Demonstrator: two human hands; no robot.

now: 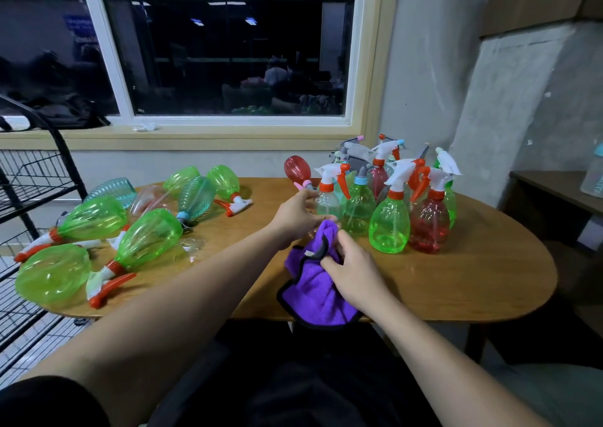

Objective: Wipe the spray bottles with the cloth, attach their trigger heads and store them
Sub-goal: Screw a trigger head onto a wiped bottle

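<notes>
Partly hidden – left hand (298, 213) grip unclear behind cloth (313, 289); right hand (354, 275) clutches cloth.

We count five green bottles (150, 237) lying at the left of the frame, plus two ribbed teal bottles (195, 198). The upright cluster (390, 227) right of centre shows three green, two red and one clear bottle (328, 203); those behind cannot be counted. We record one purple cloth (313, 289).

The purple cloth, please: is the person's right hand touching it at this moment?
Touching. The head view shows the right hand gripping the purple cloth, its fingers curled into the bunched fabric.
</notes>
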